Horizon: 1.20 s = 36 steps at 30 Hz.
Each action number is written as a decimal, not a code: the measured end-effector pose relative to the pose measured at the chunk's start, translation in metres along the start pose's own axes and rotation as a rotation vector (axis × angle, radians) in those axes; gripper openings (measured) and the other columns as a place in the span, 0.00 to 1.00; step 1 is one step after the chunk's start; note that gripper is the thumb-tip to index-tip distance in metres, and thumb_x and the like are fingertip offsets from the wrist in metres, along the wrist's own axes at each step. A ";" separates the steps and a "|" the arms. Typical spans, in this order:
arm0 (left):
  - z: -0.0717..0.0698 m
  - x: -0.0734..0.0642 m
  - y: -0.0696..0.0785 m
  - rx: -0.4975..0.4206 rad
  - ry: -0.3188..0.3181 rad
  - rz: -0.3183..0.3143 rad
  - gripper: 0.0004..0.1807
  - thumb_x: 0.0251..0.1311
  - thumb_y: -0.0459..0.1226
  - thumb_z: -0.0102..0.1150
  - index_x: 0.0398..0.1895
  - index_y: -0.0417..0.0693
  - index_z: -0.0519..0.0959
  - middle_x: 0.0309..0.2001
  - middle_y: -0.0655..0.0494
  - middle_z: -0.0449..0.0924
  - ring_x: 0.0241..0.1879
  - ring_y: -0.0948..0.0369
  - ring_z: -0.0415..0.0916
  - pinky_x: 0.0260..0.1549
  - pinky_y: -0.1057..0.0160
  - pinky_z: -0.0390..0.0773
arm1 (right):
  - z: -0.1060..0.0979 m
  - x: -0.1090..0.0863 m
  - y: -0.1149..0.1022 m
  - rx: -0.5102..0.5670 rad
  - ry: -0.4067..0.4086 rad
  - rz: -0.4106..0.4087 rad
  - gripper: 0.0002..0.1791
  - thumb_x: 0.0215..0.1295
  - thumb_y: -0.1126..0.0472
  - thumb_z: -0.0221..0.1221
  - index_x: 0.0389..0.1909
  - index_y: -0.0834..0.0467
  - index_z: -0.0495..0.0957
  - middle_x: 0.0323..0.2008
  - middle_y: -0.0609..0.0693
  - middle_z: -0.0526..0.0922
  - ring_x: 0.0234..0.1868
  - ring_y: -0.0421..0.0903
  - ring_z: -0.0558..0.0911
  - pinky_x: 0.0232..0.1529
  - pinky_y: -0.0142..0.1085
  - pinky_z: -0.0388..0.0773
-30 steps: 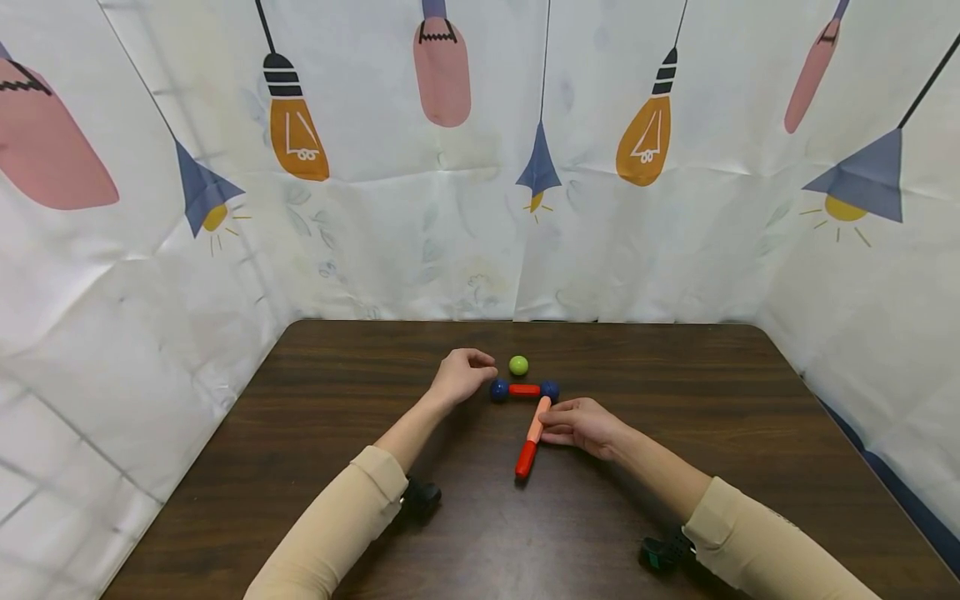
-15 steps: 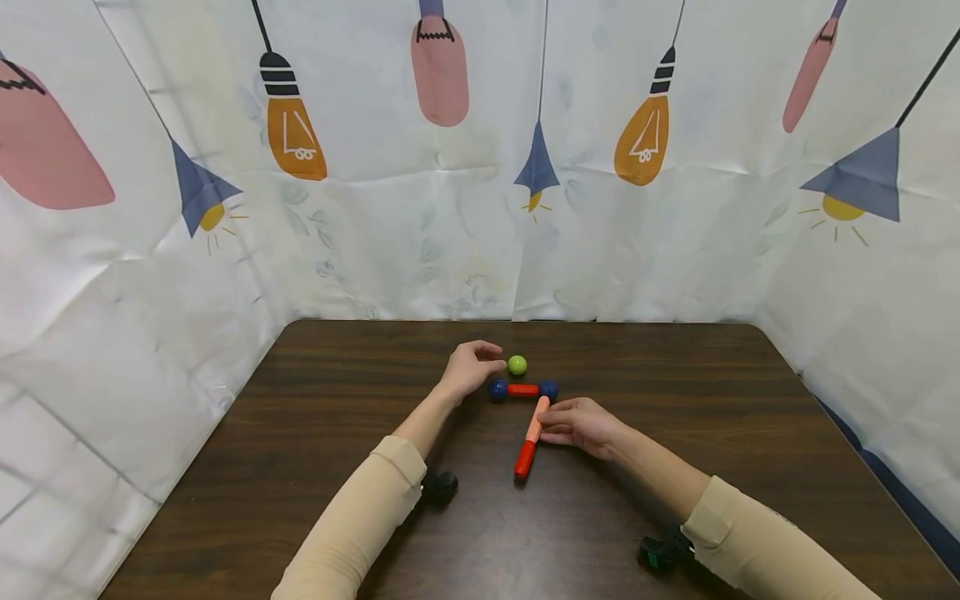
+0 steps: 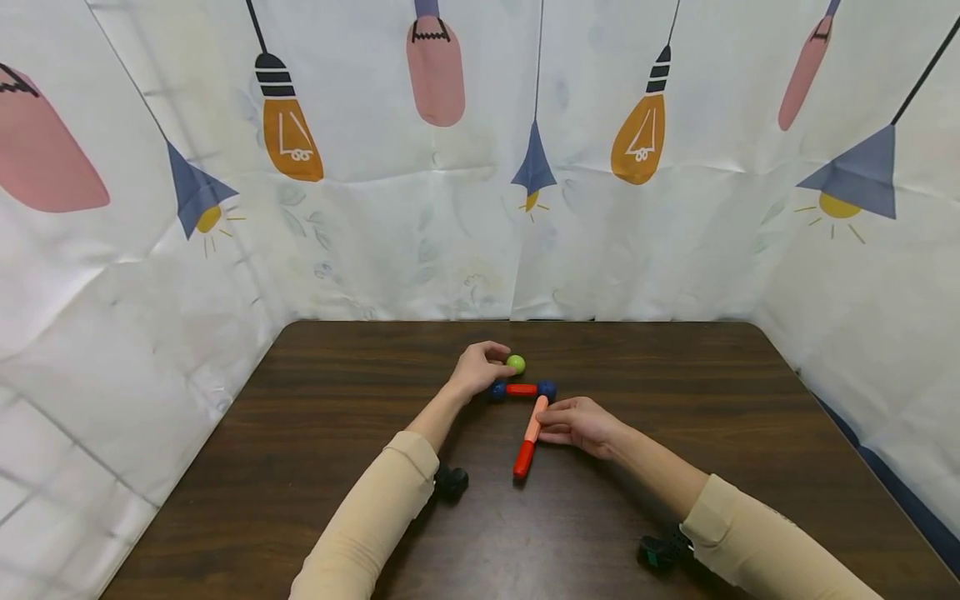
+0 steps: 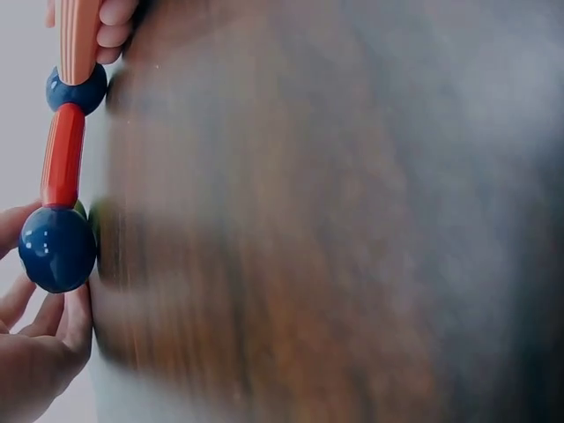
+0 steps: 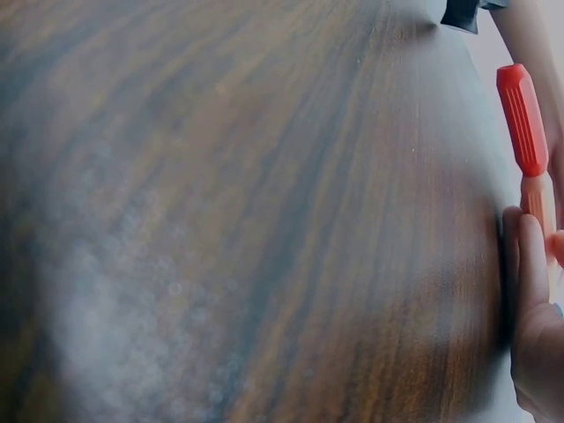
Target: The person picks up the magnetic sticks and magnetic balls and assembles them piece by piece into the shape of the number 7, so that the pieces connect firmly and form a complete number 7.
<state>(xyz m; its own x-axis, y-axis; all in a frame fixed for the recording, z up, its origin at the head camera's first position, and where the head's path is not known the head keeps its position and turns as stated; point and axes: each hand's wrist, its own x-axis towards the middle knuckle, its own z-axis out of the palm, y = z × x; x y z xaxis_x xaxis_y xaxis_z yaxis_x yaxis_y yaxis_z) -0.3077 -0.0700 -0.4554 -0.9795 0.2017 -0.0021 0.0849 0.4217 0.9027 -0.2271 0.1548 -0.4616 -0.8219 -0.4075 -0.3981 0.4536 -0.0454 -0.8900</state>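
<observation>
In the head view a green ball (image 3: pixel 516 364) sits on the table, with the thumb and fingers of my left hand (image 3: pixel 480 367) at its left side. Whether they press on it is unclear. Just in front lies a red toy building rod (image 3: pixel 521 390) between two blue balls (image 3: pixel 547 389). My right hand (image 3: pixel 581 425) pinches a salmon-coloured rod (image 3: pixel 534 422), whose far end meets the right blue ball. A second red rod (image 3: pixel 524 459) continues from its near end. The left wrist view shows the nearer blue ball (image 4: pixel 57 249) large, hiding most of the green ball.
The dark wood-grain table (image 3: pixel 337 467) reaches back to a white curtain (image 3: pixel 420 250) printed with lamps and bulbs. A black wrist camera (image 3: pixel 452 483) hangs under the left forearm. Another wrist camera (image 3: pixel 656 552) hangs by the right sleeve.
My left hand has moved right, from beside the left blue ball to the green ball. The right hand and the joined rods have stayed in place.
</observation>
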 end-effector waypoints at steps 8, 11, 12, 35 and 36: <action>0.001 0.001 0.003 0.006 -0.033 0.012 0.23 0.61 0.35 0.74 0.58 0.41 0.81 0.53 0.47 0.83 0.50 0.52 0.80 0.51 0.54 0.79 | 0.000 -0.001 -0.002 -0.005 -0.003 -0.002 0.21 0.75 0.69 0.58 0.61 0.80 0.69 0.41 0.58 0.86 0.42 0.47 0.88 0.51 0.41 0.81; 0.001 0.001 0.004 0.015 -0.043 0.022 0.24 0.61 0.35 0.73 0.60 0.42 0.81 0.54 0.46 0.82 0.50 0.52 0.79 0.51 0.53 0.79 | 0.000 -0.001 -0.003 -0.009 -0.002 -0.003 0.21 0.75 0.69 0.57 0.61 0.80 0.70 0.41 0.58 0.86 0.41 0.47 0.88 0.51 0.41 0.81; 0.001 0.001 0.004 0.019 -0.047 0.023 0.24 0.61 0.35 0.73 0.60 0.42 0.81 0.54 0.47 0.82 0.50 0.52 0.79 0.51 0.52 0.78 | 0.000 -0.001 -0.003 -0.010 -0.004 -0.003 0.21 0.75 0.69 0.58 0.61 0.80 0.70 0.41 0.58 0.86 0.42 0.47 0.88 0.51 0.41 0.81; -0.002 0.001 0.002 0.043 -0.007 0.025 0.18 0.64 0.37 0.71 0.56 0.44 0.84 0.48 0.50 0.83 0.45 0.55 0.79 0.46 0.57 0.79 | 0.001 -0.002 -0.002 -0.022 0.014 0.007 0.22 0.75 0.68 0.58 0.62 0.79 0.68 0.41 0.58 0.86 0.42 0.47 0.88 0.51 0.41 0.81; -0.002 0.001 0.001 0.036 -0.001 0.024 0.18 0.64 0.37 0.71 0.56 0.44 0.84 0.48 0.50 0.83 0.45 0.55 0.80 0.46 0.57 0.80 | 0.001 -0.002 -0.002 -0.022 0.013 0.006 0.23 0.75 0.68 0.58 0.62 0.79 0.68 0.41 0.58 0.86 0.42 0.47 0.88 0.51 0.41 0.81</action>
<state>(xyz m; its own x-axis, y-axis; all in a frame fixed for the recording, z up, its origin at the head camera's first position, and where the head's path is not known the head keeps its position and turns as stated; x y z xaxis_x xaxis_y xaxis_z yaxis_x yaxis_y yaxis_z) -0.3087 -0.0713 -0.4536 -0.9767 0.2136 0.0191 0.1153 0.4482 0.8865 -0.2263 0.1550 -0.4587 -0.8236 -0.3956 -0.4063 0.4511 -0.0227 -0.8922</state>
